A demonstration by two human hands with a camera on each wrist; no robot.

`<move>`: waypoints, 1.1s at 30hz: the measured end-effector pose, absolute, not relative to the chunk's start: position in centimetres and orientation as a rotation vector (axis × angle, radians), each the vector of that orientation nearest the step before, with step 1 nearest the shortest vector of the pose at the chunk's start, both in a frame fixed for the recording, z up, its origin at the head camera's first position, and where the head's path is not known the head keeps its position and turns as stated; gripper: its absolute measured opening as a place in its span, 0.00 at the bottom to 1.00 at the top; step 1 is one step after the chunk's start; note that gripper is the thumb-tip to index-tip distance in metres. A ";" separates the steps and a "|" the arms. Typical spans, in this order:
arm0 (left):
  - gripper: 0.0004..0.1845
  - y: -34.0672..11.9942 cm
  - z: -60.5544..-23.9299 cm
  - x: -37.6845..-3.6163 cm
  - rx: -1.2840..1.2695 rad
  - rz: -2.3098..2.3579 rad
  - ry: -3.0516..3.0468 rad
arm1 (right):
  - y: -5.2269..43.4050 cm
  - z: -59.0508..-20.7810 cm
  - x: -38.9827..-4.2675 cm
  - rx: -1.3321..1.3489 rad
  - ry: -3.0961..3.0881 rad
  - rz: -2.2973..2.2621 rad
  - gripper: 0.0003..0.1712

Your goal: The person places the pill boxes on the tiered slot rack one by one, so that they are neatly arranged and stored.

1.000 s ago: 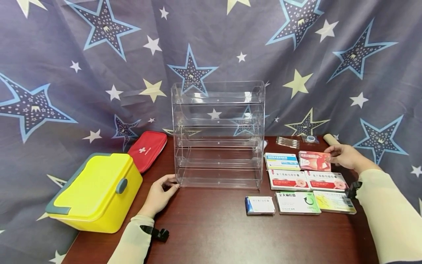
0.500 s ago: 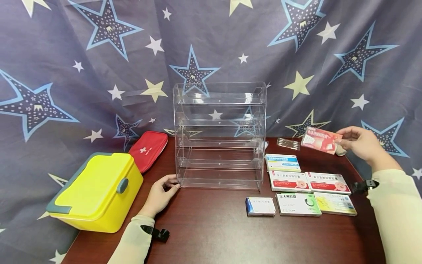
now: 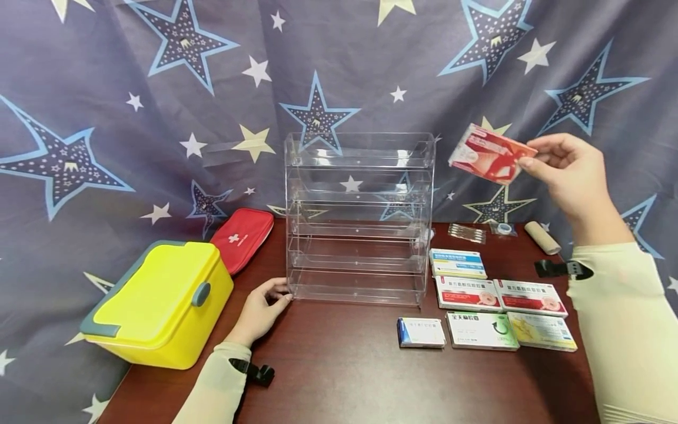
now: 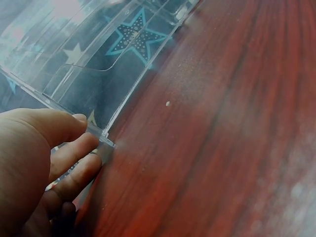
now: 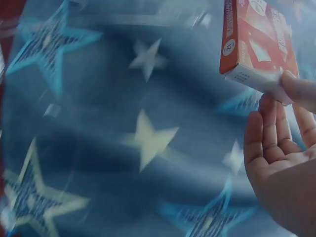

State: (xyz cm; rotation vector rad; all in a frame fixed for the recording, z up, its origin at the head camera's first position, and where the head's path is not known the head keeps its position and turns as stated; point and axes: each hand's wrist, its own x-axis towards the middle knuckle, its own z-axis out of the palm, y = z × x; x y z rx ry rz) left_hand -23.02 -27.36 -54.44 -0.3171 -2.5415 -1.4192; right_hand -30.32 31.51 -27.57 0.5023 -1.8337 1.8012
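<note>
My right hand (image 3: 561, 168) pinches a red and white medicine box (image 3: 488, 154) by its end and holds it high in the air, just right of the top tier of a clear acrylic shelf rack (image 3: 359, 218). In the right wrist view the same red box (image 5: 256, 42) sits between thumb and fingers (image 5: 269, 131) against the starry cloth. My left hand (image 3: 263, 309) rests on the table with its fingers touching the rack's front left bottom corner (image 4: 106, 138). The rack's tiers hold nothing.
Several medicine boxes (image 3: 466, 294) lie flat on the brown table (image 3: 344, 377) right of the rack. A yellow lidded case (image 3: 159, 303) and a red first-aid pouch (image 3: 241, 238) sit at the left. Cotton swabs (image 3: 466, 232), a tape roll (image 3: 503, 228) and a bandage roll (image 3: 541, 237) lie behind.
My right hand has lifted the red box from the table, up and slightly left, to the height of the rack's top. The left hand has stayed at the rack's corner.
</note>
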 end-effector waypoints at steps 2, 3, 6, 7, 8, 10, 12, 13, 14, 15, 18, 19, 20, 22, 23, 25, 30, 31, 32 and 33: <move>0.18 -27.4 -54.5 -23.1 -0.325 -1.423 -2.540 | 29.3 -26.2 -30.5 0.532 -1.852 1.766 0.16; 0.18 -27.4 -54.5 -23.1 -0.328 -1.426 -2.537 | 28.2 -25.5 -30.7 0.541 -1.867 1.748 0.16; 0.19 -27.5 -54.5 -23.2 -0.338 -1.415 -2.531 | 25.0 -23.9 -31.5 0.503 -1.984 1.617 0.14; 0.19 -27.5 -54.5 -23.3 -0.336 -1.418 -2.527 | 23.9 -23.5 -31.9 0.490 -2.015 1.584 0.14; 0.19 -27.5 -54.6 -23.3 -0.335 -1.421 -2.523 | 22.8 -23.1 -32.2 0.480 -2.047 1.534 0.13; 0.19 -27.4 -54.6 -23.3 -0.328 -1.426 -2.525 | 20.7 -22.5 -33.0 0.475 -2.100 1.474 0.12; 0.19 -27.4 -54.6 -23.2 -0.328 -1.424 -2.529 | 18.7 -22.1 -33.7 0.472 -2.145 1.439 0.11; 0.19 -27.4 -54.6 -23.1 -0.323 -1.425 -2.530 | 17.8 -22.0 -34.0 0.476 -2.161 1.419 0.11; 0.19 -27.4 -54.7 -23.1 -0.326 -1.424 -2.529 | 16.9 -21.9 -34.4 0.474 -2.180 1.397 0.11; 0.19 -27.3 -54.7 -23.1 -0.328 -1.421 -2.529 | 16.1 -21.8 -34.8 0.467 -2.204 1.377 0.11; 0.19 -27.4 -54.7 -23.0 -0.326 -1.409 -2.535 | 14.0 -21.5 -35.9 0.432 -2.279 1.305 0.11; 0.19 -27.4 -54.7 -23.0 -0.322 -1.409 -2.538 | 13.4 -21.4 -36.2 0.423 -2.303 1.282 0.11; 0.19 -27.4 -54.7 -23.1 -0.316 -1.411 -2.544 | 12.8 -21.4 -36.6 0.411 -2.328 1.261 0.12; 0.19 -27.5 -54.7 -23.1 -0.307 -1.405 -2.562 | 11.8 -21.4 -37.3 0.394 -2.377 1.235 0.12; 0.19 -27.5 -54.6 -23.1 -0.302 -1.409 -2.567 | 11.3 -21.4 -37.6 0.390 -2.394 1.226 0.12; 0.18 -27.5 -54.5 -23.2 -0.291 -1.415 -2.571 | 10.3 -21.6 -38.1 0.381 -2.421 1.222 0.12; 0.18 -27.5 -54.4 -23.0 -0.288 -1.427 -2.566 | 8.1 -22.3 -38.9 0.354 -2.460 1.256 0.12; 0.19 -27.6 -54.4 -23.0 -0.290 -1.428 -2.563 | 7.6 -22.4 -39.0 0.351 -2.457 1.269 0.12; 0.19 -27.6 -54.4 -23.0 -0.295 -1.427 -2.560 | 7.3 -22.5 -39.1 0.346 -2.455 1.284 0.11; 0.19 -27.6 -54.4 -23.0 -0.298 -1.426 -2.557 | 6.9 -22.6 -39.2 0.347 -2.446 1.292 0.11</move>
